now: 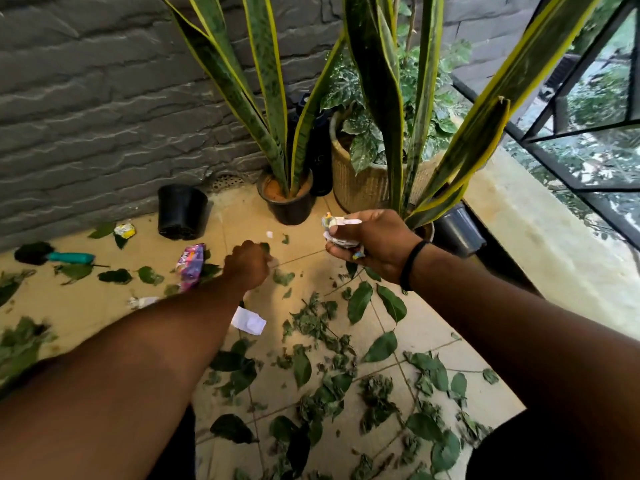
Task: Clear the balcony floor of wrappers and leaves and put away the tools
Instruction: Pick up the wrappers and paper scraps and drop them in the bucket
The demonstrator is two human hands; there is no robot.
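My right hand [374,244] grips a bunch of crumpled white and coloured wrappers [337,225] above the tiles. My left hand [247,265] reaches down toward the floor with its fingers curled; whether it pinches anything I cannot tell. A purple wrapper [189,266] lies just left of that hand. A yellow and white wrapper [124,231] lies near the wall. A white paper scrap [248,321] lies below my left wrist. Another crumpled white wrapper [142,301] lies by my left forearm. Green leaves [360,301] are scattered over the tiled floor. A teal-handled trowel [52,256] lies at the left.
A black empty pot [181,211] stands by the grey stone wall. Snake plants in dark pots [287,202] and a woven basket planter [363,183] fill the corner. A grey pot [459,232] sits by the low ledge [540,230] and window frame at the right.
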